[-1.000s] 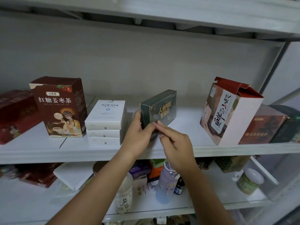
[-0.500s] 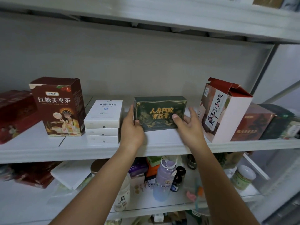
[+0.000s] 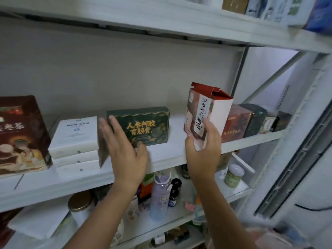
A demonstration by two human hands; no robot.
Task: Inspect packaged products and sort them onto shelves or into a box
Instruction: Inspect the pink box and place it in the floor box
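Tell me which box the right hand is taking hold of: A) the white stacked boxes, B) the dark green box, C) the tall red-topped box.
C: the right hand curls round the tall red-topped box low down; the left hand lies open by the dark green box.

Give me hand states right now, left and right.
Left hand: open, fingers straight, at the left end of the green box.
Right hand: fingers curled round the lower part of the red-topped box, holding it.
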